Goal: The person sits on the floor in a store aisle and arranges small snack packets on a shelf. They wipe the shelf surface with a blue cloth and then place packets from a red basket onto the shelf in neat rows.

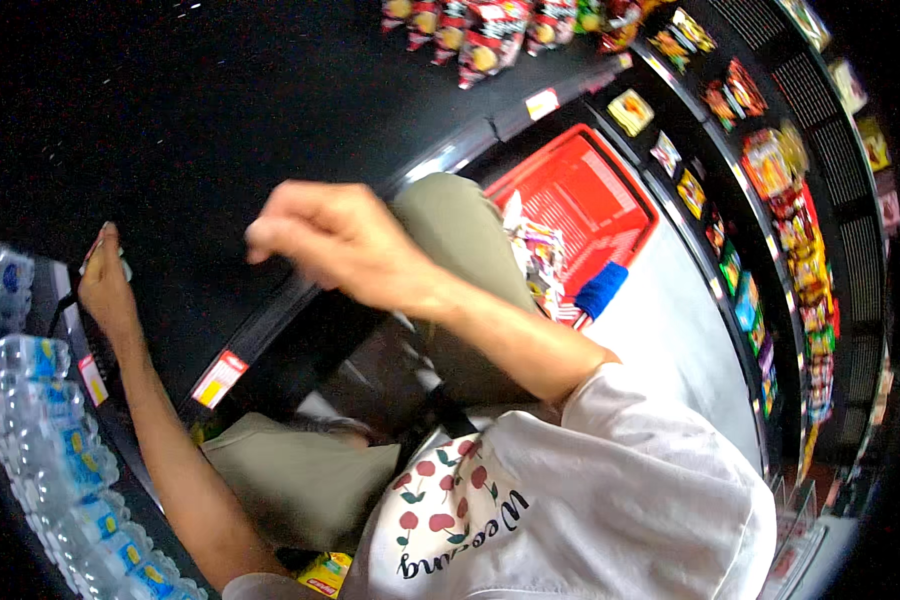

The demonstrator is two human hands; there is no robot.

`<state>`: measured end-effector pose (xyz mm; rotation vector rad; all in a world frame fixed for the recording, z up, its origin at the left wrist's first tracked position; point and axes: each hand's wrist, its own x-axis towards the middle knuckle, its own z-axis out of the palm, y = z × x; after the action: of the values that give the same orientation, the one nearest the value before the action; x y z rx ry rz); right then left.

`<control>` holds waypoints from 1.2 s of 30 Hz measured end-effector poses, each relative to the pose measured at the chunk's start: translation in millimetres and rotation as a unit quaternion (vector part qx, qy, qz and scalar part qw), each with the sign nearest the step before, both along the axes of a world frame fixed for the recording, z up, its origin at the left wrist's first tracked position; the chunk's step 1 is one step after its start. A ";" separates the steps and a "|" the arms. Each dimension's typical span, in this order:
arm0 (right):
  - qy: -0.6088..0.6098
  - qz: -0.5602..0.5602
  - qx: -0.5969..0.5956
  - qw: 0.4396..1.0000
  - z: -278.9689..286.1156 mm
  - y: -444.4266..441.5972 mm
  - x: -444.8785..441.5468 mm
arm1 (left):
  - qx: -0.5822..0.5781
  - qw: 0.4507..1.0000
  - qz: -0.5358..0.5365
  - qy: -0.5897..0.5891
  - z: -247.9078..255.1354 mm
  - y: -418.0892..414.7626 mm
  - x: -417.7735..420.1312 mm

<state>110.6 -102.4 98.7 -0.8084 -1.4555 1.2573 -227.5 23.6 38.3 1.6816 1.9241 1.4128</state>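
Note:
My left hand (pixel 106 281) reaches over the black shelf (pixel 157 165) at the left. Its fingers are closed around a small, pale, flat object (pixel 125 265), mostly hidden by the hand. A black cord or strap hangs beside the wrist. Above the same shelf's front edge is my right hand (pixel 330 236), blurred by motion with its fingers curled. No object shows in it, but the palm is hidden. Past my right knee (pixel 457 225) stands a red plastic basket (pixel 592 176), with crumpled wrappers or small packets (pixel 536 251) inside.
Shrink-wrapped water bottles (pixel 75 450) line the left side. Red chip bags (pixel 491 37) stand on the shelf at the top. Shelves of packaged snacks (pixel 806 277) curve along the right. A blue fabric-like item (pixel 601 290) lies at the basket's rim. Price labels (pixel 220 379) mark the shelf edge.

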 end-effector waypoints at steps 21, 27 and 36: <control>-0.335 -0.396 -0.333 0.787 -295.3 -88.6 391.8 | -0.067 0.981 -0.144 -0.112 -15.6 -68.5 114.2; -0.488 -0.417 -0.336 0.689 -339.9 -53.8 421.2 | -0.070 0.984 -0.150 -0.069 -29.3 -69.1 121.6; -0.608 -0.261 -0.347 0.664 -362.6 -23.3 415.6 | -0.083 0.985 -0.127 -0.085 -41.8 -63.3 126.4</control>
<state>526.3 -125.7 -263.9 -2.7593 -1.3883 0.6980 -101.1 -39.7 -3.5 1.6067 1.6207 1.2211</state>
